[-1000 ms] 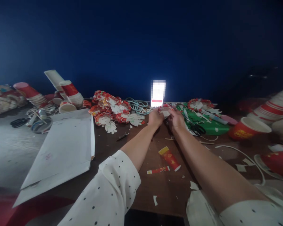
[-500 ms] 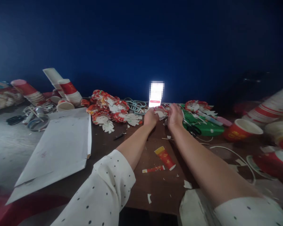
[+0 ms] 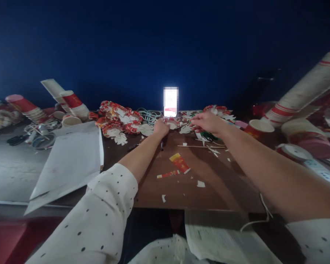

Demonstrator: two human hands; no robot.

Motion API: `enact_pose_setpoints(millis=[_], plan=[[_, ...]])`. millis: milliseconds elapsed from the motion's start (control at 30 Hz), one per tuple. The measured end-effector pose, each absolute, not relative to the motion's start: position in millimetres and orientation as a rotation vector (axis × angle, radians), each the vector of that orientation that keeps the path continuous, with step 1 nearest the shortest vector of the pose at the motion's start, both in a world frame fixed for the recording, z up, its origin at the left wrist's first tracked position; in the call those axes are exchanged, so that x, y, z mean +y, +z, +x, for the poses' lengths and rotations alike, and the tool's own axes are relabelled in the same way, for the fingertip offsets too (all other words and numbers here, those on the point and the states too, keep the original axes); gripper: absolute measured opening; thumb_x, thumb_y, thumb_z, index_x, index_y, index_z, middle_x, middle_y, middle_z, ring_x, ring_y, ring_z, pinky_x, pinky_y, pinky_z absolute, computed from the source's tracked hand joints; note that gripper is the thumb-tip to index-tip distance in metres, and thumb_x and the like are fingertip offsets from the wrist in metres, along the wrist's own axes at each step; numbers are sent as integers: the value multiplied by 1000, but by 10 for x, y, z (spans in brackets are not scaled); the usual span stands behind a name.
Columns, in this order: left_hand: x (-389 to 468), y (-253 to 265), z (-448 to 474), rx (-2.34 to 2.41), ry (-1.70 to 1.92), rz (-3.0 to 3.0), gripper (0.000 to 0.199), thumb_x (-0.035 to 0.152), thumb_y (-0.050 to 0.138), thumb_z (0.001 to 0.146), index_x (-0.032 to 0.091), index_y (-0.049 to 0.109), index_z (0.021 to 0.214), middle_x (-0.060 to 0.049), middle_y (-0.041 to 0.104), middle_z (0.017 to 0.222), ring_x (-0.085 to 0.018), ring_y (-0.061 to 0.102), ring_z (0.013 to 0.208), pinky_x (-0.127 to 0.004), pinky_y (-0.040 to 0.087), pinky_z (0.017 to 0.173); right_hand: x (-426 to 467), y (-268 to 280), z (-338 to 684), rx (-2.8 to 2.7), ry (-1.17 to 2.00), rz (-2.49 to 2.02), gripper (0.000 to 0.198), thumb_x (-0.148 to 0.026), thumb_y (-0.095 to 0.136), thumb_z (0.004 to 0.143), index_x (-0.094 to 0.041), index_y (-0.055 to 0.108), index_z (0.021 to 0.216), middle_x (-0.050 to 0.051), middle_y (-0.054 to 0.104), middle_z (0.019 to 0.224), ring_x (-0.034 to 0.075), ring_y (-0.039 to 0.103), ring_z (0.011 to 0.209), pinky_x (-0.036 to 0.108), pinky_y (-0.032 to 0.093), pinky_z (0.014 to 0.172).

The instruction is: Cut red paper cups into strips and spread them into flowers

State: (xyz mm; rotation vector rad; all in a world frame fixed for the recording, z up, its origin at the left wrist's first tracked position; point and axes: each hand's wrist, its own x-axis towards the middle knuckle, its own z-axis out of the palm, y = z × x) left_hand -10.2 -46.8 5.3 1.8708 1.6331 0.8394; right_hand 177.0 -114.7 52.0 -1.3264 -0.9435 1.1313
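Nearest us, on the near side of the lit phone [image 3: 171, 102] that we take as our landmark, printed paper sheets [image 3: 222, 238] hang off the table [image 3: 222, 190] edge beside our dotted sleeves. Farther in, still short of the phone, a red and yellow paper strip [image 3: 179, 163] lies flat on the brown tabletop among white scraps, with a thin wooden stick [image 3: 200, 146] lying crosswise just beyond it. To the phone's near left, a large white envelope [image 3: 68, 161] rests flat. Our left hand [image 3: 161, 128] sits just in front of the phone, its grip curled closed and resting against a red and white paper craft piece [image 3: 172, 124] directly below the screen; whether the fingers actually pinch it we cannot tell. Our right hand [image 3: 207, 121] hovers a little to the phone's right, fingers extended and loosely open, fingertips pointing back toward the same craft piece and holding nothing we can make out. Left of the phone lies a heap of finished paper figures [image 3: 118, 121], and beyond that, tilted stacks of red paper cups [image 3: 71, 104]. Right of the phone stands 1 upright red cup [image 3: 258, 128], with a long leaning stack of cups [image 3: 305, 91] farther right.
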Motion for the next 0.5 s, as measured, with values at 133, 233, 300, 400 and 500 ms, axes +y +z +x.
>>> enact_pose_setpoints(millis=[133, 233, 300, 400, 500], plan=[[-740, 45, -171, 1624, 794, 1950, 35, 28, 59, 80, 16, 61, 113, -13, 69, 103, -25, 63, 100, -35, 47, 90, -1743, 557, 1855, -852, 1177, -1123, 11, -9, 67, 74, -11, 66, 86, 2, 64, 71, 15, 64, 69, 34, 56, 58], [-902, -12, -235, 1538, 836, 2004, 36, 27, 57, 82, 16, 59, 116, -11, 67, 104, -24, 62, 101, -34, 45, 93, -2530, 762, 1781, -1129, 1335, -1222, 25, -16, 70, 74, -14, 68, 99, 5, 69, 83, 18, 66, 78, 35, 56, 66], [-974, -55, -273, 1545, 868, 2005, 40, 25, 57, 82, 14, 57, 120, -12, 66, 109, -24, 61, 103, -35, 45, 94, -3093, 832, 1653, -1643, 1387, -1344, 28, -22, 74, 70, -21, 72, 97, 4, 71, 86, 18, 66, 75, 33, 55, 67], [-1027, -108, -298, 1536, 916, 1994, 45, 23, 57, 81, 14, 55, 124, -13, 65, 117, -24, 60, 106, -34, 44, 96, -3769, 569, 1447, -2266, 1423, -1458, 42, -24, 72, 66, -29, 71, 108, 6, 72, 102, 25, 68, 89, 36, 54, 78], [-1033, -144, -302, 1540, 959, 1992, 47, 23, 57, 81, 14, 53, 126, -13, 63, 121, -23, 58, 111, -33, 42, 99, -4116, -93, 1361, -2521, 1129, -1727, 80, -15, 62, 60, -22, 49, 139, 16, 51, 139, 34, 55, 120, 45, 48, 97]])
